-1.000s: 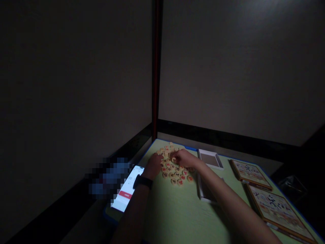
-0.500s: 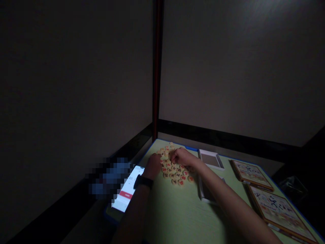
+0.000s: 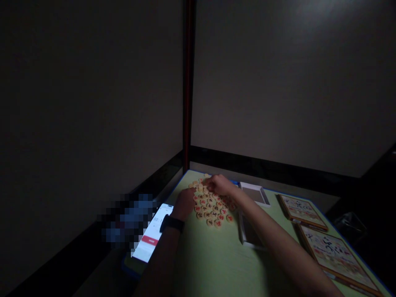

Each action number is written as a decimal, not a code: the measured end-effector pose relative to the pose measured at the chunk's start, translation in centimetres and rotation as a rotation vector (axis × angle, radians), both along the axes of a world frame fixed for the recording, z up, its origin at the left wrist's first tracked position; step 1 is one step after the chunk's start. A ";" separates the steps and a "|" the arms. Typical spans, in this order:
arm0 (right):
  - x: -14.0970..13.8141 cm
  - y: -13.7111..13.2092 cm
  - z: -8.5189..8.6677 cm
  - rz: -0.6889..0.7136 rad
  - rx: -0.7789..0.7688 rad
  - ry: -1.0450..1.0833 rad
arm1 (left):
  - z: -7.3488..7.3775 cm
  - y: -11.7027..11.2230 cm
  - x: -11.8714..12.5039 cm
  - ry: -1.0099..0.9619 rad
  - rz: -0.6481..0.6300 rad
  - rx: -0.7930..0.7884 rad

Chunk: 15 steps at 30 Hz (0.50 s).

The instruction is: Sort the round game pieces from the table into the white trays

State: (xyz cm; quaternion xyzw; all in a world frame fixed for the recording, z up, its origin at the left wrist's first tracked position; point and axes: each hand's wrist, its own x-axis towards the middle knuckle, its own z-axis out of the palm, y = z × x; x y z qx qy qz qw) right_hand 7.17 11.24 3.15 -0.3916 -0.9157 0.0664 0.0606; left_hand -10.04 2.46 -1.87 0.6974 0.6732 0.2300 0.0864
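Round, pale, wood-like discs (image 3: 214,214), many marked red or black: clustered on green, blue-edged worktop (image 3: 213,258). Left hand (image 3: 186,201): cluster's left edge; right hand (image 3: 218,184): far part; grips indiscernible. Handling: light rim pinches probably suit.

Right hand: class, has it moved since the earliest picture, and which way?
Yes. The right hand has moved forward and slightly left, nearer the far corner of the green table.

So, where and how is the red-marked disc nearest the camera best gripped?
Grip the disc by its rim, probably from above and the near side: it is round, lies flat and sits at the near edge of the other discs, with a black-marked disc close on its left.
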 end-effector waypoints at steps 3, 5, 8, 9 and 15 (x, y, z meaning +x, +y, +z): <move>-1.7 -1.1 -0.2 0.021 0.020 -0.065 | 0.1 -0.1 0.1 0.023 0.019 -0.001; -2.9 -1.7 -0.3 -0.006 0.030 -0.106 | 0.2 -0.2 0.1 0.029 0.036 -0.020; -4.2 -2.1 -0.6 -0.062 0.024 -0.146 | 0.2 -0.2 0.1 0.021 0.049 -0.025; -4.5 -2.1 -0.6 -0.076 0.018 -0.154 | 0.2 -0.2 0.1 0.017 0.054 -0.019; -5.4 -2.1 -0.6 -0.131 -0.053 -0.163 | 0.6 -0.5 0.2 0.017 0.070 -0.029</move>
